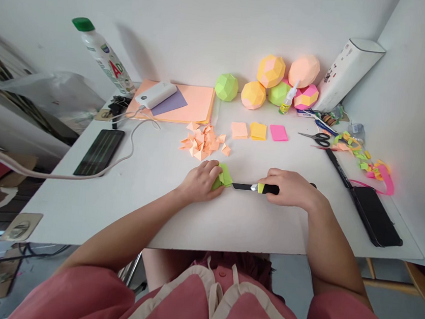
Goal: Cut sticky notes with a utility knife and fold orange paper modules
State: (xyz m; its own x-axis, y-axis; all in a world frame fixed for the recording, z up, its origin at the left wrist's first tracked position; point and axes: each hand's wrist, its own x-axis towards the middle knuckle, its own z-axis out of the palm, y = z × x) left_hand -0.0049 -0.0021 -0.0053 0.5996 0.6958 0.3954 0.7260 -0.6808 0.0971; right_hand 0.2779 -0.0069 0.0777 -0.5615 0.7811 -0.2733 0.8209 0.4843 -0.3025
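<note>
My left hand (203,181) is closed on a green paper piece (225,175) above the front middle of the white table. The fingers cover part of it, so its full shape is hidden. My right hand (288,187) grips a utility knife (269,189) with a black and yellow handle. Its dark blade points left, with the tip at the right edge of the green paper. Just behind my left hand lies a pile of folded peach paper pieces (202,142).
Peach (239,130), yellow (257,131) and pink paper squares (278,132) lie behind the hands. Further back are several paper balls (270,71) and a glue bottle (288,98). Scissors (319,137) and a black case (377,215) lie right; a phone (100,152) and white cable (132,142) left.
</note>
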